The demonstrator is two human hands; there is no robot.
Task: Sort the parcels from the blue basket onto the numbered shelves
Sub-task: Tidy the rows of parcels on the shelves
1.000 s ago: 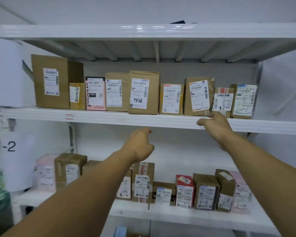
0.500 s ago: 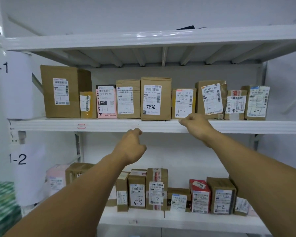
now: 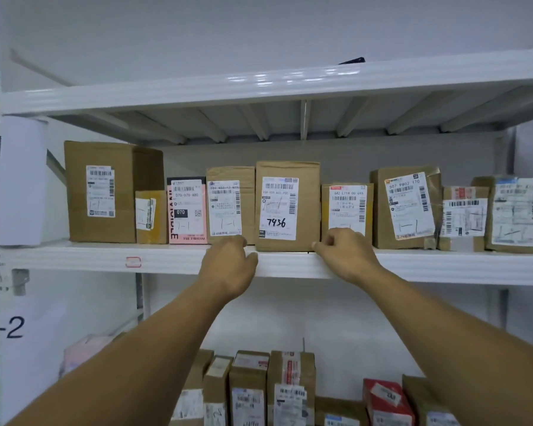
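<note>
On the shelf marked 1-1 (image 3: 74, 256) stands a row of brown parcels. The tall parcel with "7936" written on its label (image 3: 286, 207) is in the middle of the row, at the shelf's front edge. My left hand (image 3: 228, 265) has curled fingers at this parcel's lower left corner, with the thumb against it. At the lower right corner my right hand (image 3: 345, 252) pinches it with curled fingers and covers the bottom of the neighbouring parcel (image 3: 346, 204). The blue basket is out of view.
More labelled parcels fill shelf 1-1, among them a big box (image 3: 100, 192) at the left and a pink one (image 3: 186, 210). Shelf 1-2 below holds several small parcels (image 3: 290, 388). A top shelf (image 3: 259, 84) hangs overhead. White sheets marked 1-1 (image 3: 16, 179) and 1-2 are at the left.
Both hands have risen and closed in on the 7936 parcel; the right hand slid left along the shelf edge. The view has come closer to shelf 1-1.
</note>
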